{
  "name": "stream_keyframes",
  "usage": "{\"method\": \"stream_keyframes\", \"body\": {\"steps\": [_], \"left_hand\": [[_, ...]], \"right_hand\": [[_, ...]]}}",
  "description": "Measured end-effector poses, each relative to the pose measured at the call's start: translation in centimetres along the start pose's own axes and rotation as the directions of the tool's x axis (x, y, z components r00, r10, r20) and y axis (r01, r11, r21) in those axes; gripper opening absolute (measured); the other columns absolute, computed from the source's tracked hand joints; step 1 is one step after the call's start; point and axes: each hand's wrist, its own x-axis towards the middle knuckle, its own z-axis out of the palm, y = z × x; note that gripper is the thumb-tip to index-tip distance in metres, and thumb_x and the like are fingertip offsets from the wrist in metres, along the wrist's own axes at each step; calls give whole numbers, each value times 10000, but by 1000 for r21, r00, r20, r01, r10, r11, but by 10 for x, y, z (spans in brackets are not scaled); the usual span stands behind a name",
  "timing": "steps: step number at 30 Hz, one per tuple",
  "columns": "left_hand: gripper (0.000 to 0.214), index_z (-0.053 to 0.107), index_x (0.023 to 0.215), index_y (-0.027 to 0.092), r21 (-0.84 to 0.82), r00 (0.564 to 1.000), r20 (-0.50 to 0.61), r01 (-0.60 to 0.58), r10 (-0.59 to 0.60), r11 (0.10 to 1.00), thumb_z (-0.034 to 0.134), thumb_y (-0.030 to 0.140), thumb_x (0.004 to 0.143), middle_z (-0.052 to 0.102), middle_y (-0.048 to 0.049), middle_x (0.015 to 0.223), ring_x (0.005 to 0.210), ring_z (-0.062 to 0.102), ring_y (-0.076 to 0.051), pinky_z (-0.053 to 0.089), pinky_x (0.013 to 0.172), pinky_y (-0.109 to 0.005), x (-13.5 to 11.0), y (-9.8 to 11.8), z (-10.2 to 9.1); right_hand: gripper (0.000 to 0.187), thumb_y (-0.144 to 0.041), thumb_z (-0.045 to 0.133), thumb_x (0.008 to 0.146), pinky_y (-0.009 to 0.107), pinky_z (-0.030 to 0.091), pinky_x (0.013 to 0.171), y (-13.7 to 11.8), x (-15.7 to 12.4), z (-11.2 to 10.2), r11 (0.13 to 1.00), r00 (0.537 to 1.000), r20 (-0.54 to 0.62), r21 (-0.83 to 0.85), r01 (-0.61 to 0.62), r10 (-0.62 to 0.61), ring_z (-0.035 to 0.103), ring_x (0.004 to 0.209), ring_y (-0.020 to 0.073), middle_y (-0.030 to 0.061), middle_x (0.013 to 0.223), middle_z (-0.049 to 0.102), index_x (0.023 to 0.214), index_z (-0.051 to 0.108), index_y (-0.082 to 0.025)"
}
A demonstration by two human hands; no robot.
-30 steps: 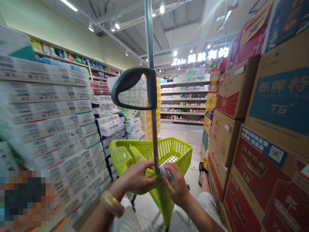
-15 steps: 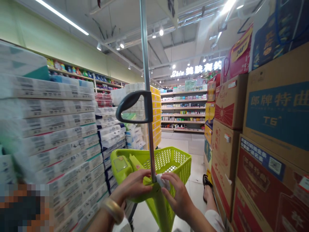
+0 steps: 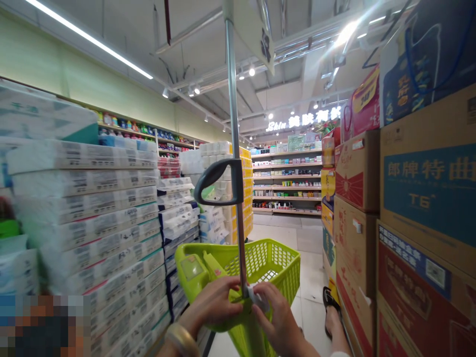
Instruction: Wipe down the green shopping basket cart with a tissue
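Note:
A lime-green shopping basket (image 3: 277, 260) stands low in the middle of the aisle. From its near rim a metal pole (image 3: 235, 148) rises straight up, carrying a dark grey handle (image 3: 219, 181). My left hand (image 3: 217, 307) lies curled over the basket's near rim beside the foot of the pole. My right hand (image 3: 277, 320) presses a small white cloth or wipe (image 3: 256, 297) against the pole's base, fingers closed round it. A bangle (image 3: 180, 339) shows on my left wrist.
Stacked packs of tissue paper (image 3: 92, 218) wall the left side. Cardboard cartons (image 3: 409, 208) tower on the right. My sandalled foot (image 3: 330, 310) rests on the tiled floor by the cartons. Product shelves (image 3: 286, 181) stand at the far end.
The view has tilted upward, so my hands and the basket sit lower in frame. Both hands stay at the pole's base with the white cloth.

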Motion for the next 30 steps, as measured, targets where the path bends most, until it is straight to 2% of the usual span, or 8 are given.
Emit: {"method": "stream_keyframes", "body": {"steps": [4, 9, 12, 18, 22, 25, 28, 30], "left_hand": [[499, 644, 1205, 348, 20, 1000, -13, 12, -12, 1000, 630, 314, 707, 696, 7, 1218, 1100, 643, -230, 482, 951, -324, -3, 6, 2], [529, 623, 1239, 354, 43, 998, -57, 36, -34, 998, 638, 329, 711, 690, 10, 1231, 1118, 633, -254, 467, 986, -351, -3, 2, 7], [545, 620, 1242, 357, 50, 997, -47, 57, -55, 997, 646, 317, 699, 690, 12, 1229, 1111, 637, -254, 472, 983, -353, -2, 2, 7], [498, 641, 1208, 348, 45, 998, -48, -36, 38, 998, 633, 310, 712, 640, 29, 1311, 1198, 586, -247, 443, 1035, -338, -3, 5, 3], [511, 631, 1229, 339, 54, 999, -43, -2, 5, 999, 635, 318, 718, 659, 17, 1284, 1159, 610, -248, 467, 998, -335, -3, 5, 3], [515, 630, 1232, 336, 75, 999, -40, 31, -28, 997, 642, 329, 717, 671, 7, 1265, 1136, 622, -253, 480, 966, -333, -4, 6, 3], [504, 629, 1228, 350, 84, 999, -15, 37, -35, 996, 635, 351, 724, 686, 5, 1235, 1112, 635, -256, 487, 942, -340, -3, 7, 3], [499, 628, 1227, 350, 81, 999, -3, 34, -34, 996, 629, 362, 728, 691, 5, 1225, 1104, 638, -257, 493, 921, -336, -3, 7, 2]], "right_hand": [[122, -294, 508, 932, 294, 563, 821, 13, -3, 15, 996, 997, -79, 89, -19, 26, 688, 942, 196, 74, 1021, 691, 1017, 565, -229], [189, -344, 452, 977, 274, 571, 793, 28, -3, 16, 996, 994, -100, 85, -30, 39, 714, 907, 187, 58, 988, 725, 1026, 604, -242], [207, -352, 459, 976, 281, 573, 800, 24, -4, 16, 995, 991, -127, 94, -31, 43, 715, 911, 193, 62, 990, 726, 1040, 621, -240], [179, -311, 465, 970, 287, 560, 853, 9, -5, 20, 986, 994, -101, 165, -15, 32, 700, 981, 192, 63, 1044, 719, 1044, 614, -244], [127, -303, 489, 953, 278, 560, 834, 12, -3, 17, 988, 992, -129, 154, 13, 7, 697, 957, 187, 58, 1015, 713, 926, 593, -235], [119, -297, 478, 955, 293, 555, 857, 14, -4, 16, 988, 994, -105, 152, 9, 7, 685, 982, 189, 65, 1027, 697, 915, 570, -232], [101, -285, 498, 940, 308, 547, 886, 14, -5, 12, 989, 998, -70, 150, 7, 4, 668, 1016, 198, 78, 1054, 679, 970, 575, -226], [170, -273, 534, 918, 319, 540, 905, 12, -4, 7, 992, 997, -80, 124, 15, -5, 656, 1041, 207, 89, 1084, 668, 1073, 581, -223]]}}
